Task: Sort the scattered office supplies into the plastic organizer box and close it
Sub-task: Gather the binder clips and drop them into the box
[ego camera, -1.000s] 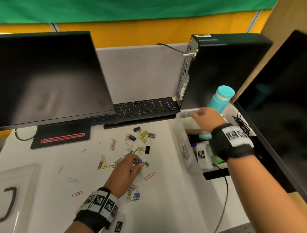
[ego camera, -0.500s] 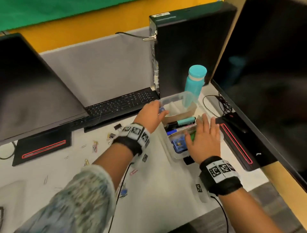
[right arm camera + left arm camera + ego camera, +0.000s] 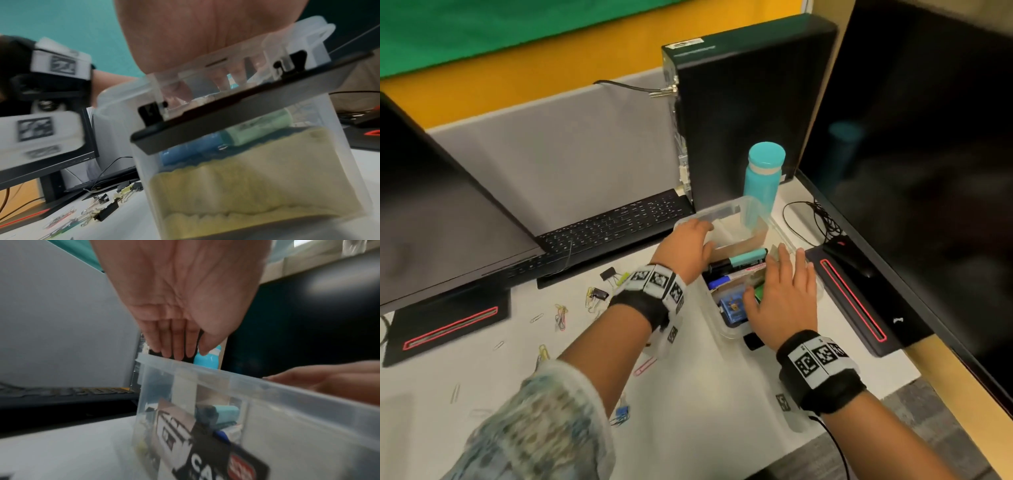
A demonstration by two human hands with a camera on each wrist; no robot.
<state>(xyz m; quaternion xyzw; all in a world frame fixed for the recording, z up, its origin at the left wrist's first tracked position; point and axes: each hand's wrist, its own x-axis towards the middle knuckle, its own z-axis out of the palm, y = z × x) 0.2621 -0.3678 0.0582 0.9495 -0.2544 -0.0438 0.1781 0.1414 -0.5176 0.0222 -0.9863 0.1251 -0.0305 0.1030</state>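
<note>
The clear plastic organizer box (image 3: 726, 209) stands at the right of the white desk, holding a teal marker (image 3: 748, 257), other pens and small blue items. My left hand (image 3: 697, 229) reaches over the box's far left corner; in the left wrist view its straight fingers (image 3: 179, 352) hang down to the rim (image 3: 226, 379) with nothing seen in them. My right hand (image 3: 787, 274) lies flat over the near part of the box, fingers straight, palm (image 3: 195, 40) on the near rim. Binder clips (image 3: 599, 294) and paper clips (image 3: 560, 317) lie scattered to the left.
A teal bottle (image 3: 762, 178) stands just behind the box, in front of a black PC tower (image 3: 750, 113). A keyboard (image 3: 613, 226) lies behind the clips. A monitor base (image 3: 859, 305) sits right of the box. A blue clip (image 3: 621, 413) lies near the desk's front.
My left hand left the pile of clips and came to the box's far left corner. My right hand moved from the far rim to lie flat over the near part.
</note>
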